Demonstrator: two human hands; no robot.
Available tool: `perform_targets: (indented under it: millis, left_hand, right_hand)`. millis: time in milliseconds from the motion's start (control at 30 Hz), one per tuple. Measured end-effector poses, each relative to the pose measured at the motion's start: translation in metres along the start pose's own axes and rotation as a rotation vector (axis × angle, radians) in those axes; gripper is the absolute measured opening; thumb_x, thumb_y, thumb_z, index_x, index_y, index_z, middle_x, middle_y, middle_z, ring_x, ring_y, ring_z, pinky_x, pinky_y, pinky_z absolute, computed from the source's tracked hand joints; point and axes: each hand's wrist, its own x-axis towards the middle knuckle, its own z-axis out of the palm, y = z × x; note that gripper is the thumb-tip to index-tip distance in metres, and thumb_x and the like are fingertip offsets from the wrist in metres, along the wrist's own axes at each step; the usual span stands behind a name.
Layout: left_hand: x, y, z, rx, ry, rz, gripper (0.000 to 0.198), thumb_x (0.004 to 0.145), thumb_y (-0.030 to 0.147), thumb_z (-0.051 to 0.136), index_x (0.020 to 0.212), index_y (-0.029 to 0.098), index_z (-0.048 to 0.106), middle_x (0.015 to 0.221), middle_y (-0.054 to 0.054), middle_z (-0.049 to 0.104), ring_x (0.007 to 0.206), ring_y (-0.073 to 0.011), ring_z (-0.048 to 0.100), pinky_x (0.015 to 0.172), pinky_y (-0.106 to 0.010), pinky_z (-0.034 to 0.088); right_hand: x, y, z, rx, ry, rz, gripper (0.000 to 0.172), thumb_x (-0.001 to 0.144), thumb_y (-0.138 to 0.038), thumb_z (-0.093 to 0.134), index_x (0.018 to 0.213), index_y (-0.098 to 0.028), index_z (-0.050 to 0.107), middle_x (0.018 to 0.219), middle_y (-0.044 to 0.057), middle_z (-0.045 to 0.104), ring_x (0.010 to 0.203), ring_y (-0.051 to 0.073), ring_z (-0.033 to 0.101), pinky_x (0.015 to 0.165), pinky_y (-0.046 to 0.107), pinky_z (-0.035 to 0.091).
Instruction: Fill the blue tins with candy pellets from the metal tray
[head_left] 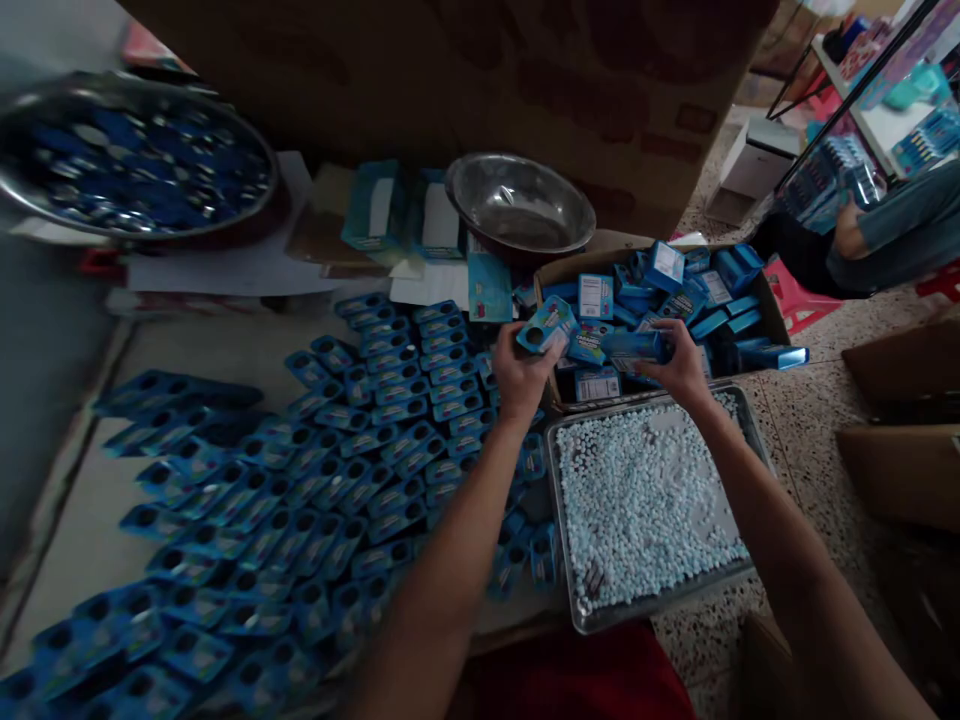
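Note:
My left hand point(523, 375) is closed around a small blue candy box point(550, 323) with a dark round hole at one end, held above the near left corner of a cardboard carton point(776, 300). The carton is heaped with similar blue boxes. Over its front part, my right hand point(679, 365) grips another blue box point(634, 346) by its right end, fingers and thumb bent round it. Just below both hands lies a metal tray point(555, 490) spread with small pale blue and white pellets point(637, 500).
Many blue boxes with round holes point(330, 480) stand in rows across the table on the left. Behind them are an empty steel bowl point(517, 205) and a large basin point(262, 190) of blue and silver pieces. At upper right, another person's arm point(900, 220) shows.

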Motion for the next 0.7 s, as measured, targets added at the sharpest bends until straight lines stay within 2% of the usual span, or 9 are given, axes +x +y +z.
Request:
perform_targets:
  millis: [67,200,267,333,400,467,600,633,700]
  left_hand:
    - [-0.018,0.013,0.000,-0.095,0.017,-0.054,0.062,0.077,0.064,0.090,0.111,0.021,0.060,0.108,-0.005,0.073,0.098,-0.0231,0.074,0.098,-0.037,0.063]
    - [-0.060,0.037,-0.001,-0.172,-0.069,-0.148,0.062,0.083,0.065,0.088,0.118,0.023,0.059,0.118,-0.007,0.074,0.107,-0.0250,0.075,0.102,-0.040,0.064]
    - [-0.083,0.046,-0.002,-0.154,-0.144,-0.146,0.061,0.085,0.065,0.088,0.118,0.023,0.060,0.118,-0.007,0.075,0.108,-0.0256,0.075,0.104,-0.041,0.063]
    - [-0.105,0.053,-0.003,-0.100,-0.197,-0.130,0.059,0.086,0.065,0.088,0.117,0.023,0.061,0.115,-0.007,0.075,0.108,-0.0261,0.075,0.104,-0.041,0.062]
    - [-0.123,0.056,-0.005,-0.048,-0.222,-0.139,0.058,0.086,0.065,0.087,0.117,0.022,0.063,0.114,-0.007,0.076,0.109,-0.0270,0.076,0.104,-0.041,0.062]
    - [-0.138,0.056,-0.006,-0.035,-0.222,-0.179,0.058,0.087,0.064,0.086,0.119,0.022,0.064,0.117,-0.008,0.077,0.111,-0.0276,0.076,0.104,-0.041,0.062]
    - [-0.166,0.057,-0.008,-0.037,-0.127,-0.258,0.056,0.085,0.060,0.087,0.119,0.021,0.065,0.118,-0.009,0.078,0.110,-0.0268,0.077,0.104,-0.041,0.063]
    - [-0.174,0.058,-0.008,-0.039,-0.107,-0.262,0.057,0.084,0.058,0.088,0.121,0.021,0.065,0.120,-0.009,0.078,0.110,-0.0265,0.077,0.105,-0.041,0.062]
    - [-0.190,0.062,-0.006,-0.064,-0.106,-0.271,0.058,0.084,0.056,0.089,0.124,0.022,0.066,0.123,-0.009,0.078,0.113,-0.0264,0.077,0.108,-0.041,0.061]
  right_hand:
    - [-0.017,-0.017,-0.012,0.075,-0.020,-0.042,0.062,0.068,-0.035,0.096,0.125,-0.024,0.074,0.112,0.004,0.075,0.107,0.028,0.069,0.099,0.040,0.055]
    - [-0.052,-0.045,-0.032,0.215,-0.251,-0.157,0.039,0.076,-0.031,0.090,0.114,-0.024,0.084,0.114,0.004,0.076,0.113,0.029,0.070,0.106,0.044,0.053]
    - [-0.069,-0.051,-0.040,0.281,-0.313,-0.152,0.045,0.079,-0.029,0.089,0.123,-0.025,0.084,0.119,0.005,0.076,0.116,0.029,0.070,0.107,0.044,0.053]
    - [-0.086,-0.050,-0.045,0.313,-0.316,-0.089,0.058,0.074,-0.027,0.092,0.131,-0.026,0.081,0.121,0.004,0.078,0.117,0.029,0.071,0.105,0.043,0.055]
    - [-0.100,-0.043,-0.047,0.385,-0.298,0.023,0.064,0.068,-0.028,0.098,0.130,-0.026,0.080,0.118,0.003,0.080,0.112,0.028,0.073,0.099,0.040,0.058]
    - [-0.113,-0.032,-0.046,0.558,-0.276,0.220,0.062,0.067,-0.034,0.102,0.124,-0.026,0.079,0.111,0.002,0.081,0.098,0.024,0.074,0.085,0.035,0.062]
    - [-0.138,-0.003,-0.039,1.021,-0.181,0.778,0.039,0.079,-0.038,0.099,0.103,-0.020,0.075,0.082,0.001,0.075,0.064,0.014,0.064,0.052,0.022,0.053]
    - [-0.146,0.003,-0.037,1.097,-0.154,0.865,0.034,0.081,-0.036,0.097,0.097,-0.019,0.072,0.078,0.001,0.073,0.060,0.013,0.062,0.048,0.021,0.051]
    - [-0.163,0.011,-0.032,1.185,-0.122,0.944,0.030,0.083,-0.031,0.094,0.095,-0.020,0.069,0.076,0.001,0.072,0.058,0.013,0.063,0.045,0.021,0.050]
